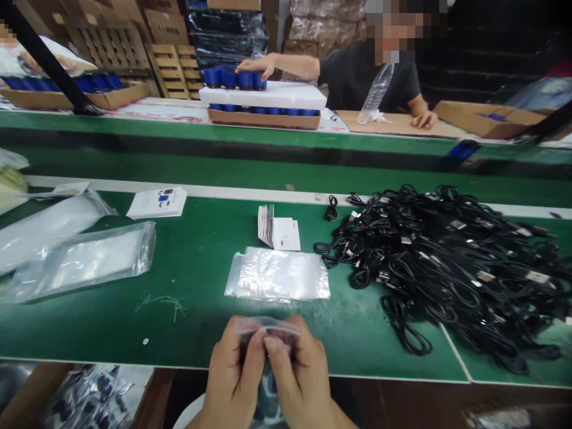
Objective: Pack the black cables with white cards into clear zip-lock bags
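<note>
Ok so the left hand (233, 372) and right hand (300, 375) were right up against each other, fingers pinching a small zip bag (268, 326) with something dark inside, just over the front edge of the green table (187, 339). Ahead sat a stack of clear bags (277, 275), and a huge heap of black cables (447, 268) lay off to the right.

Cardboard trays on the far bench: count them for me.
3. The left tray holds blue items, the middle tray sits under a white foam sheet, and the right tray is at the far end. Others may be hidden.
</note>
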